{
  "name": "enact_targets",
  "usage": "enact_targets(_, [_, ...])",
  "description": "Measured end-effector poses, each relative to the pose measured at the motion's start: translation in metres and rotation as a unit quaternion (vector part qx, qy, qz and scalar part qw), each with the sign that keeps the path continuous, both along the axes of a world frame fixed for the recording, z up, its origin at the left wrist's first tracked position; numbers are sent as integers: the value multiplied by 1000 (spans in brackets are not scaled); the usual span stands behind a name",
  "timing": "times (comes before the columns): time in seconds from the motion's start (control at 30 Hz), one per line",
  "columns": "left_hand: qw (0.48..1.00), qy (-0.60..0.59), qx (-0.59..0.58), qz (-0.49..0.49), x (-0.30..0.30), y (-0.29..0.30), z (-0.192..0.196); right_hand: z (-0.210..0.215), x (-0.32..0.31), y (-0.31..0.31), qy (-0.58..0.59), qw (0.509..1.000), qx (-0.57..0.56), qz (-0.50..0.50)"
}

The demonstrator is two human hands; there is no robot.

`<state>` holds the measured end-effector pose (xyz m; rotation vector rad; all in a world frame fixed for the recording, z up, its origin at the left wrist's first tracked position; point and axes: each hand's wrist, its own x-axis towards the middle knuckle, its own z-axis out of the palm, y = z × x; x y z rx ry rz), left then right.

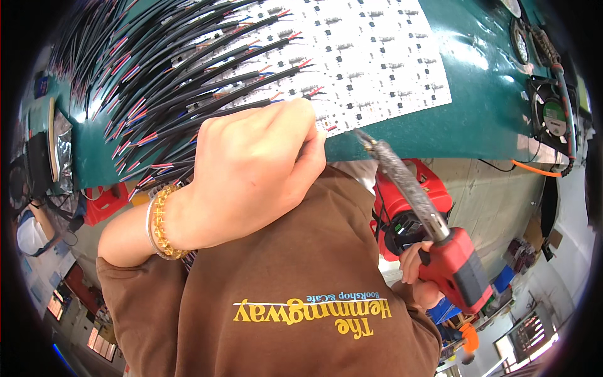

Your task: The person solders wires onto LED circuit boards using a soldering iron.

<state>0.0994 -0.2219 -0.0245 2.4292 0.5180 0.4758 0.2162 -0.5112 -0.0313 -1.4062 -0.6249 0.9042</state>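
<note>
My left hand (251, 169) is closed at the near edge of a white circuit panel (370, 56), its fingertips pressed together where a black cable (251, 88) meets the board; whether it pinches that cable or something thinner is hidden by the fingers. A beaded bracelet (160, 223) circles the wrist. My right hand (418, 264) grips the red handle of a soldering iron (455, 264). Its long grey shaft (402, 179) angles up to a tip at the panel's edge (359, 133), right beside my left fingers.
Many black cables with red and blue leads (157, 75) fan out over the panel's left half on a green bench (490, 81). A small fan (553, 116) and an orange wire (534, 169) sit at the right. Red stools (414, 195) stand below.
</note>
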Motion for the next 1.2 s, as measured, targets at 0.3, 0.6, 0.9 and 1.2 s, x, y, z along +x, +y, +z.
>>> enact_targets(0.3, [1000,1,11,9,2,-2,2,-51,18,-18,54,955,266,120])
enact_targets(0.6, [1000,11,-3,12,3,2,-4,-49,23,-9,27,955,257,145])
enact_targets(0.9, [1000,15,3,15,4,1,-1,-59,26,-32,-188,943,242,131])
enact_targets(1.2, [1000,11,5,11,5,0,-4,-65,39,1,31,866,450,216])
